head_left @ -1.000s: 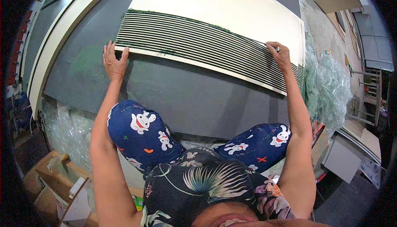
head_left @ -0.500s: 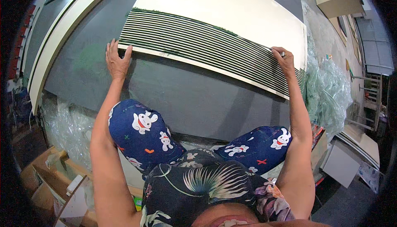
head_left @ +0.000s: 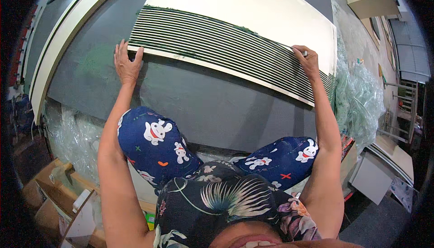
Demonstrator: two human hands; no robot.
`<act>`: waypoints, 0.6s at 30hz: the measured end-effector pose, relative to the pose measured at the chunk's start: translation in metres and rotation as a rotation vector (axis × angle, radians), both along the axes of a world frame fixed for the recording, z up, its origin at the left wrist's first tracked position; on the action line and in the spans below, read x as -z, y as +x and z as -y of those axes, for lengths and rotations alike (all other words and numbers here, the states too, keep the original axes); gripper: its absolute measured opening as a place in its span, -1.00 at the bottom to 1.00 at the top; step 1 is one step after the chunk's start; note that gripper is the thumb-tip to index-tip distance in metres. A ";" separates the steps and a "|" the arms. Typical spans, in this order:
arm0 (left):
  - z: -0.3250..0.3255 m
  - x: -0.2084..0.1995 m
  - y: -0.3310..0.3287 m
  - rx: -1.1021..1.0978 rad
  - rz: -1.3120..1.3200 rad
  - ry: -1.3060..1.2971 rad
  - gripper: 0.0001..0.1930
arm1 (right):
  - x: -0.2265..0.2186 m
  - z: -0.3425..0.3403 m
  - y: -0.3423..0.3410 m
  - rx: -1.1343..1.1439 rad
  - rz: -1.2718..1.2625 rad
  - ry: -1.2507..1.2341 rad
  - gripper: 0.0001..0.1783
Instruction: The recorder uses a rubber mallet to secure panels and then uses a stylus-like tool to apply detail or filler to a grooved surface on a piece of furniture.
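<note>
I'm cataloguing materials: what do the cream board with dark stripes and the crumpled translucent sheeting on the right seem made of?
Cream, dark-striped flat board: possibly coated wood or plastic; its evenly pale surface looks smooth, perhaps matte.
Crumpled translucent sheeting: likely thin plastic film, glossy, given its bright creases.

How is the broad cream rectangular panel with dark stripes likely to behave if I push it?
The broad cream rectangular panel with dark stripes is probably stiff, since no sag or wrinkle shows across it. It would likely slide rather than roll or tip, as it lies wide and flat over the smooth-looking dark grey surface.
</note>
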State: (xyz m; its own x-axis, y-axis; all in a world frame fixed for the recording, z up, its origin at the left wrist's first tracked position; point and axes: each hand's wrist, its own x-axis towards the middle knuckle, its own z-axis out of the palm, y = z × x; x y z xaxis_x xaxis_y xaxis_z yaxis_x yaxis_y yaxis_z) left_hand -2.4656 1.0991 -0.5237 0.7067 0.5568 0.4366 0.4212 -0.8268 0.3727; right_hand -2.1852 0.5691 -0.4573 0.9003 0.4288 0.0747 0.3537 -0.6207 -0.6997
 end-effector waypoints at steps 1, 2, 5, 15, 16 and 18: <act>-0.002 0.001 -0.001 0.005 0.007 0.004 -0.34 | -0.001 -0.006 -0.001 0.004 0.002 -0.001 -0.79; 0.000 0.000 -0.002 -0.006 -0.008 0.004 -0.34 | -0.012 -0.017 -0.004 0.001 0.010 -0.026 -0.80; -0.001 0.002 -0.002 -0.014 -0.021 0.014 -0.35 | -0.014 -0.021 -0.001 -0.017 -0.004 -0.017 -0.80; 0.000 0.002 0.001 -0.009 -0.006 0.020 -0.35 | -0.012 -0.025 -0.008 0.005 -0.066 -0.049 -0.75; 0.000 0.002 -0.001 -0.020 -0.017 0.025 -0.35 | -0.007 -0.041 -0.012 -0.051 -0.004 -0.046 -0.75; -0.001 0.003 -0.002 -0.018 -0.012 0.015 -0.36 | -0.006 -0.055 -0.013 -0.113 0.062 -0.042 -0.75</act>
